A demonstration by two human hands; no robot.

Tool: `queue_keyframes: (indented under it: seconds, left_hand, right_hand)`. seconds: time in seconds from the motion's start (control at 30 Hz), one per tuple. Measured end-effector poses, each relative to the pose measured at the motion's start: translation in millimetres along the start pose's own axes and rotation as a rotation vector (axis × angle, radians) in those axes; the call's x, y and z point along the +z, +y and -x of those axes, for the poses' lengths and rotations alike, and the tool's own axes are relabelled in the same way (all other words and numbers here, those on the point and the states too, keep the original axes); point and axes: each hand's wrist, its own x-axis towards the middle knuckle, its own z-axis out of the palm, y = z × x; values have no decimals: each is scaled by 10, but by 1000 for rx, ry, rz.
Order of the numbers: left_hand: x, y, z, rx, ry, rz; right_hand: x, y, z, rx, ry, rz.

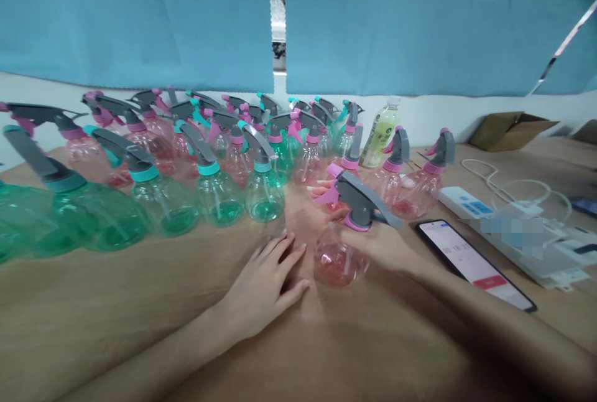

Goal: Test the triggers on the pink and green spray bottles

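Observation:
My left hand (261, 284) lies palm down on the brown table (186, 315), its fingers apart and holding nothing. Just right of it stands a pink spray bottle (338, 262) with a grey and pink trigger head. My right hand (368, 240) reaches behind this bottle, partly hidden by it, with its fingers stretched out to the left. Whether it touches the bottle cannot be made out. Beyond the hands stand a clear green bottle with a teal collar (265, 200) and a pink bottle (310, 162).
Rows of green and pink spray bottles fill the left and back. At right lie a phone (476, 265), a white box-like device (466, 203) and a white cable (504, 187). A drink bottle (380, 137) and a cardboard box (506, 131) stand behind.

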Motion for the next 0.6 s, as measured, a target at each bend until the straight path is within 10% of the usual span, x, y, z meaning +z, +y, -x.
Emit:
queue_keyframes:
  seconds: [0.6]
  left_hand:
    - [20, -8, 10, 1, 11, 11]
  right_hand:
    - [-9, -40, -2, 65, -33, -12]
